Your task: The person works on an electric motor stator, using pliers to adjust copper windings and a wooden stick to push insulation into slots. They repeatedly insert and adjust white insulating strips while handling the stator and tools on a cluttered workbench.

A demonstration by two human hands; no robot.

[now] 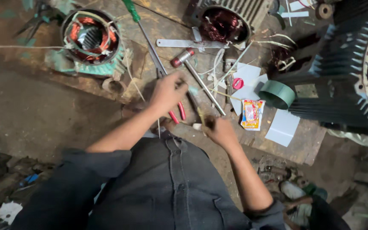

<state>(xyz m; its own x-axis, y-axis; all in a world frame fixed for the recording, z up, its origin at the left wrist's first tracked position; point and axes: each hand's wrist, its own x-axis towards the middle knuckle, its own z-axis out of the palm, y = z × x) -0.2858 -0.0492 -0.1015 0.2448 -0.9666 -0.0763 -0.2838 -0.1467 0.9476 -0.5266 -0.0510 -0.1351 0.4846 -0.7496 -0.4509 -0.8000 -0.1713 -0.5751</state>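
The left hand (pixel 167 91) is closed around a pair of red-handled pliers (pixel 179 111) just in front of the person's chest, the red handles sticking out below the fist toward the body. The right hand (pixel 220 130) pinches a thin yellowish strip (pixel 201 115) between its fingertips and holds it up toward the pliers — the two hands sit close together, which looks like one steadying the strip while the other works on it, though the pliers' tips are hidden by the fist.

Both hands hover over a worn wooden desk (pixel 307 149). Just beyond them lies a small hammer (pixel 194 74) with a metal shaft and red-tipped head, and a green-handled screwdriver (pixel 143 36) lies slanted beside it, both within easy reach. A flat metal strip (pixel 188 43) lies farther back.

To the right of the hands a small flat packet (pixel 252 114), printed in red, yellow and white, lies on the desk beside sheets of white paper (pixel 283 127). A roll of green sheet (pixel 277 93) curls open next to it, and a small pink ring (pixel 237 83) rests on another white sheet.

At the back left stands a green motor shell (pixel 91 40) with copper windings showing; another wound one (pixel 224 21) stands at the back centre — and a large dark finned motor housing (pixel 346 72) fills the right side.
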